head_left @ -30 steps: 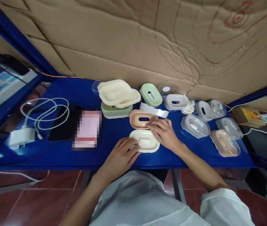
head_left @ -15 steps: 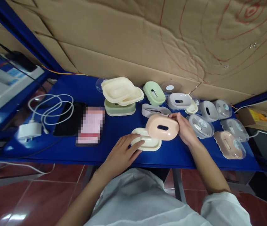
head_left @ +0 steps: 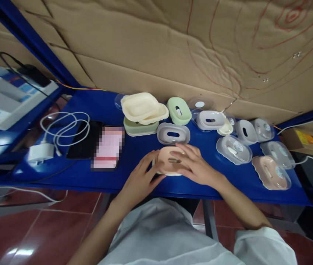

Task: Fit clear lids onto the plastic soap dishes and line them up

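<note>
Blue table: two hands on one peach shell.

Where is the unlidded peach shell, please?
The peach shell is just right of centre in the head view, over the cream piece, beside the left hand, under the right hand.

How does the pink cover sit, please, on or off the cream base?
On. The pink cover sits over the cream base, whose rim shows along its near edge; whether it is fully seated, I cannot tell.
</note>
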The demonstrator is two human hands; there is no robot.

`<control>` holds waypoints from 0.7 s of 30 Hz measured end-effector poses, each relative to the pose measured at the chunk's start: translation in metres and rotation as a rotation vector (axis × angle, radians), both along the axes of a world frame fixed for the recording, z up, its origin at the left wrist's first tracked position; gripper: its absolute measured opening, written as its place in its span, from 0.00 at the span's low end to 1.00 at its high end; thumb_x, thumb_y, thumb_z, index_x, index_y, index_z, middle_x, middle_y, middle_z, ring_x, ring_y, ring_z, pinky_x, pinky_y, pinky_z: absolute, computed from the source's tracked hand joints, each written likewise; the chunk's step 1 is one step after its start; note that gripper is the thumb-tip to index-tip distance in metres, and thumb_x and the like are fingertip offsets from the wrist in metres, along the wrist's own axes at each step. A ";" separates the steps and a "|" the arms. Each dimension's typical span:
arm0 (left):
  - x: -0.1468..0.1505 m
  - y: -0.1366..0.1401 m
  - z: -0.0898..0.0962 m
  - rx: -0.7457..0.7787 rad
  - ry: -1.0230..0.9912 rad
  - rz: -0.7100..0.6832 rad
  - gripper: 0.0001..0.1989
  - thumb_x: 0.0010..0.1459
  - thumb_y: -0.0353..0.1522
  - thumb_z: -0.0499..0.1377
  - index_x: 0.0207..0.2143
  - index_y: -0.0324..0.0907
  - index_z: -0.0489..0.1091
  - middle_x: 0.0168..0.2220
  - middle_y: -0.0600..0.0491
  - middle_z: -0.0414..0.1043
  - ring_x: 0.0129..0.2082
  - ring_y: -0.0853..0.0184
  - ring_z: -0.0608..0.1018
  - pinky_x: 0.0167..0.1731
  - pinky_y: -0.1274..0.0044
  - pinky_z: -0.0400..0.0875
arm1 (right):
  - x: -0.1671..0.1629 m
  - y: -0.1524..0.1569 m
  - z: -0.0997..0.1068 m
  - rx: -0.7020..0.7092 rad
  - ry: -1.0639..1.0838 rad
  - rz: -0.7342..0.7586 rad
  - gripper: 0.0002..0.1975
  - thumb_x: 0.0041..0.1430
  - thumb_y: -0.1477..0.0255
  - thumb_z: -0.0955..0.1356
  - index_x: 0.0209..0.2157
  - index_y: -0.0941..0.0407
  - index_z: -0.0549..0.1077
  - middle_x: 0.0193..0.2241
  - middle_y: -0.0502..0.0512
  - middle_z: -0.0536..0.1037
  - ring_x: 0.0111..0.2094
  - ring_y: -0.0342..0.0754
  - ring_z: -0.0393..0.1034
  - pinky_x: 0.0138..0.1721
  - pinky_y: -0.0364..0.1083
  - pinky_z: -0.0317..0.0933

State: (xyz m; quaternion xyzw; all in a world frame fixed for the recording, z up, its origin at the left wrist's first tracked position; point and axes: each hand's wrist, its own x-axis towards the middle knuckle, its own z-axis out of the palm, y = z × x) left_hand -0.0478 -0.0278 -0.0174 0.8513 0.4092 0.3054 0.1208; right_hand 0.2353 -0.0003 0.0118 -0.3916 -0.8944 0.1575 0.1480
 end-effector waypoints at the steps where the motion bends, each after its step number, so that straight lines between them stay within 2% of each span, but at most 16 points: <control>1: 0.000 0.000 0.000 -0.013 -0.013 0.012 0.18 0.72 0.34 0.63 0.61 0.44 0.70 0.70 0.38 0.66 0.72 0.49 0.70 0.66 0.57 0.75 | -0.002 -0.001 -0.002 0.037 -0.030 0.033 0.33 0.72 0.52 0.69 0.72 0.49 0.66 0.77 0.65 0.55 0.76 0.67 0.51 0.72 0.70 0.55; 3: -0.001 0.000 -0.002 -0.052 -0.025 0.024 0.17 0.73 0.34 0.62 0.61 0.44 0.70 0.71 0.38 0.65 0.71 0.49 0.70 0.66 0.58 0.76 | -0.008 -0.003 -0.006 0.115 -0.082 0.089 0.39 0.69 0.51 0.71 0.74 0.50 0.63 0.78 0.67 0.54 0.78 0.68 0.47 0.73 0.71 0.53; 7: -0.001 0.003 -0.005 -0.155 -0.029 0.024 0.18 0.72 0.37 0.62 0.62 0.45 0.70 0.73 0.40 0.63 0.70 0.50 0.73 0.60 0.61 0.81 | -0.015 -0.005 -0.014 0.199 -0.153 0.111 0.37 0.72 0.56 0.71 0.76 0.51 0.61 0.78 0.68 0.54 0.79 0.65 0.45 0.75 0.68 0.51; 9: -0.001 0.004 -0.006 -0.164 -0.039 0.018 0.20 0.72 0.37 0.63 0.62 0.45 0.69 0.73 0.40 0.63 0.70 0.50 0.73 0.62 0.60 0.80 | -0.013 -0.003 -0.010 0.208 -0.145 0.132 0.37 0.71 0.53 0.71 0.75 0.52 0.63 0.77 0.68 0.56 0.79 0.64 0.48 0.74 0.66 0.54; 12: -0.001 0.004 -0.004 -0.163 -0.043 -0.002 0.19 0.72 0.35 0.63 0.62 0.44 0.69 0.73 0.40 0.63 0.71 0.50 0.72 0.65 0.58 0.77 | 0.002 0.016 0.013 0.245 -0.077 0.126 0.31 0.75 0.55 0.67 0.73 0.51 0.66 0.71 0.63 0.69 0.74 0.59 0.60 0.71 0.61 0.60; 14: -0.001 0.004 -0.003 -0.177 -0.031 -0.020 0.19 0.71 0.33 0.63 0.62 0.45 0.69 0.73 0.40 0.62 0.71 0.51 0.71 0.66 0.58 0.76 | 0.017 0.046 0.036 0.314 -0.057 -0.050 0.24 0.79 0.62 0.62 0.71 0.49 0.68 0.66 0.59 0.76 0.69 0.56 0.68 0.69 0.60 0.62; 17: -0.001 0.004 -0.001 -0.179 -0.030 -0.033 0.18 0.71 0.32 0.63 0.61 0.45 0.69 0.74 0.40 0.61 0.71 0.50 0.71 0.67 0.57 0.75 | 0.038 0.106 0.063 0.431 -0.154 -0.417 0.24 0.78 0.66 0.60 0.69 0.55 0.69 0.66 0.65 0.75 0.67 0.61 0.68 0.66 0.62 0.61; 19: -0.001 0.005 -0.001 -0.170 -0.031 -0.037 0.17 0.71 0.32 0.63 0.60 0.43 0.70 0.73 0.38 0.61 0.71 0.49 0.71 0.66 0.56 0.75 | 0.046 0.143 0.066 0.469 -0.291 -0.558 0.26 0.75 0.67 0.61 0.69 0.61 0.68 0.64 0.71 0.76 0.65 0.66 0.68 0.66 0.64 0.58; 21: -0.001 0.005 -0.001 -0.160 -0.022 -0.042 0.17 0.71 0.32 0.63 0.60 0.42 0.70 0.73 0.37 0.61 0.71 0.47 0.71 0.66 0.55 0.76 | 0.050 0.171 0.060 0.484 -0.414 -0.623 0.26 0.72 0.69 0.63 0.67 0.64 0.69 0.58 0.74 0.78 0.61 0.67 0.69 0.65 0.67 0.55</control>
